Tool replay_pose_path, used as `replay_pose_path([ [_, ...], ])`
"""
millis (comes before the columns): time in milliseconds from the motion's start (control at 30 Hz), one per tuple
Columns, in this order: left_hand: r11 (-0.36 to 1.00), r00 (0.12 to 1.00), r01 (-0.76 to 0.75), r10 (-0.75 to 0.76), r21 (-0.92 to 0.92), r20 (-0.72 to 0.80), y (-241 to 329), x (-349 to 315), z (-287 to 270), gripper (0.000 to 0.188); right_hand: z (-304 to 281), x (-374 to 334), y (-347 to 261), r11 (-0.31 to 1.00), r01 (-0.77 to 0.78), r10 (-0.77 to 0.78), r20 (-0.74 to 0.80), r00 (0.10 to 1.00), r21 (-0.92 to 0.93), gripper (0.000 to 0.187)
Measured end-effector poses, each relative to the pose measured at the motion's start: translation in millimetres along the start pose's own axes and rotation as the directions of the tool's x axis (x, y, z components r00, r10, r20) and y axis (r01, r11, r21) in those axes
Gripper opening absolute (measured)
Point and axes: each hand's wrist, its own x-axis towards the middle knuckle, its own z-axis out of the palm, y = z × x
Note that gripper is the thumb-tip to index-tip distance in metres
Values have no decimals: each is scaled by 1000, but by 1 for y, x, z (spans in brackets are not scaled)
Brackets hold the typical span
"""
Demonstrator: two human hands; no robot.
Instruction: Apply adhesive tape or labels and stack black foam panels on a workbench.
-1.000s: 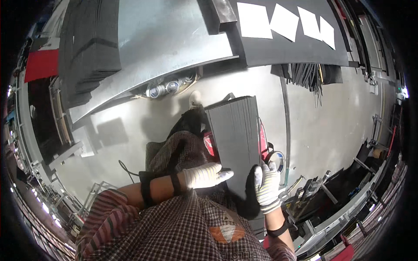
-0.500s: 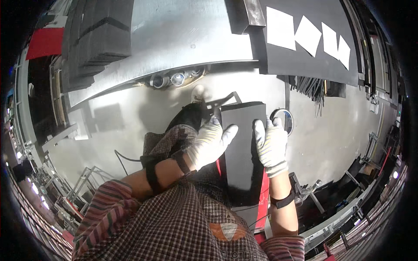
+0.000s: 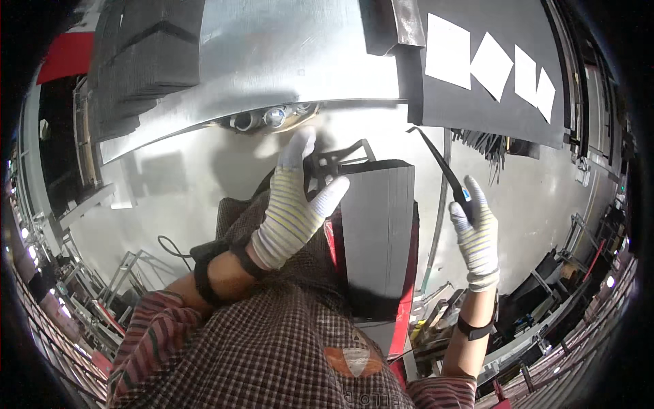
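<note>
My left hand [image 3: 289,208], in a striped knit glove, is raised to the left of a dark grey stack of sheets [image 3: 377,232]. Its thumb stands well apart from the fingers, and nothing is in it. Out to the right of the stack, my gloved right hand [image 3: 477,238] pinches a narrow black strip [image 3: 436,157] between thumb and fingers. The strip slants up and leftward to a thin hooked tip; a small blue-and-white patch shows near the grip. The stack lies lengthwise before me on a red-sided support [image 3: 402,324].
Ahead is a shiny metal table [image 3: 293,58] with piled dark grey sheets [image 3: 160,58] on its left. Right of it, white papers [image 3: 447,51] lie on a black surface [image 3: 494,112]. Black strips [image 3: 480,144] hang below that. Round cylinders [image 3: 274,117] sit beneath the table edge.
My right hand has moved right, away from the stack, with the black strip now stretched out above it; a ring-shaped thing was beside that hand before. My left hand has lifted leftward off the stack's edge.
</note>
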Motion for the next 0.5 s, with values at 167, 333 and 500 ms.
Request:
replay_pose_path([
  [167, 585, 717, -683, 425, 436, 552, 58, 24, 42, 85, -72, -17, -51, 983, -185, 185, 40, 982, -16, 25],
  [333, 508, 429, -856, 597, 94, 678, 64, 27, 117, 114, -119, -46, -114, 997, -60, 68, 162, 984, -52, 43],
  [500, 710, 193, -703, 241, -37, 951, 60, 33, 108, 68, -140, -62, -115, 913, 331, -354, 63, 933, 240, 48],
])
